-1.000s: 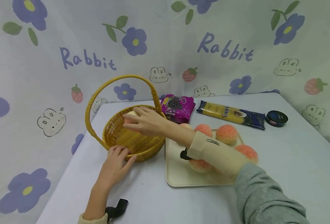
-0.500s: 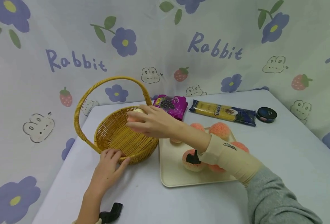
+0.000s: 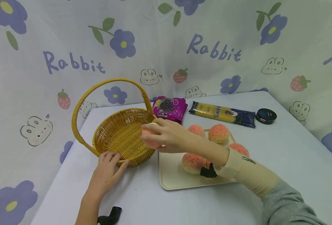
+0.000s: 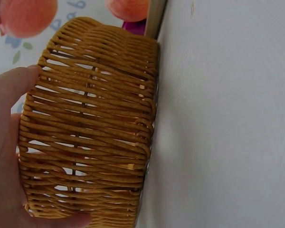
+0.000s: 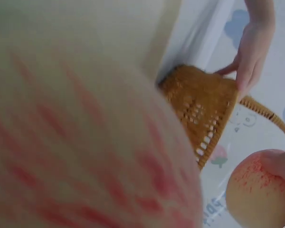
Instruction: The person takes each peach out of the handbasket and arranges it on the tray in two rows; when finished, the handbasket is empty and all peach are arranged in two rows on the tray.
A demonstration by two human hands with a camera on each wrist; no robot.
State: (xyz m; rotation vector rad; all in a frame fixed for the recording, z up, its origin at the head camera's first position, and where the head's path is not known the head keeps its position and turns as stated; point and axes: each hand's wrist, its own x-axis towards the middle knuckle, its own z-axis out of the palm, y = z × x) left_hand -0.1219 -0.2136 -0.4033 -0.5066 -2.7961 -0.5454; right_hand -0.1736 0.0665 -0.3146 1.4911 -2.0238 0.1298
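Note:
My left hand (image 3: 107, 172) grips the near rim of a round yellow wicker basket (image 3: 138, 160) with a tall arched handle. In the left wrist view, thumb and fingers hold the basket's woven wall (image 4: 90, 123) at its edge. My right hand (image 3: 174, 137) holds a pink and cream peach (image 3: 150, 139) above the basket's right edge, beside the tray. The right wrist view shows that held peach (image 5: 259, 194) at lower right, the thumb on it. Several similar peaches (image 3: 192, 163) sit on a cream tray (image 3: 171, 178); my right forearm partly hides them.
Behind the basket lies a purple packet with grapes printed on it (image 3: 170, 109). A yellow and blue long packet (image 3: 222, 114) and a round black tin (image 3: 266, 116) lie at the back right. A printed cloth (image 3: 154, 40) hangs behind the white table.
My right hand, still holding the peach, has moved right and towards me, from over the basket to its right edge. My left hand stays on the rim. The head view has shifted slightly.

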